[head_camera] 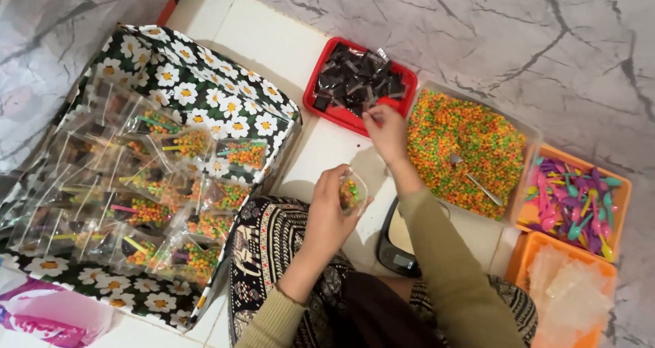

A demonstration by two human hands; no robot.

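My left hand (327, 208) holds a small clear bag (353, 192) partly filled with orange and green cereal balls, above my lap. My right hand (385, 129) reaches out to the near edge of a red tray (323, 108) of small dark sachets and pinches one sachet (372, 115) between its fingertips. A clear tub (518, 126) of colourful cereal balls lies just right of that hand, with a metal spoon (477, 182) resting in it.
A daisy-print box (205, 82) at left holds several filled bags with coloured spoons. An orange tray (617, 184) of small plastic spoons and another orange tray (525, 252) of empty clear bags sit at right. A digital scale (392, 252) lies by my right forearm.
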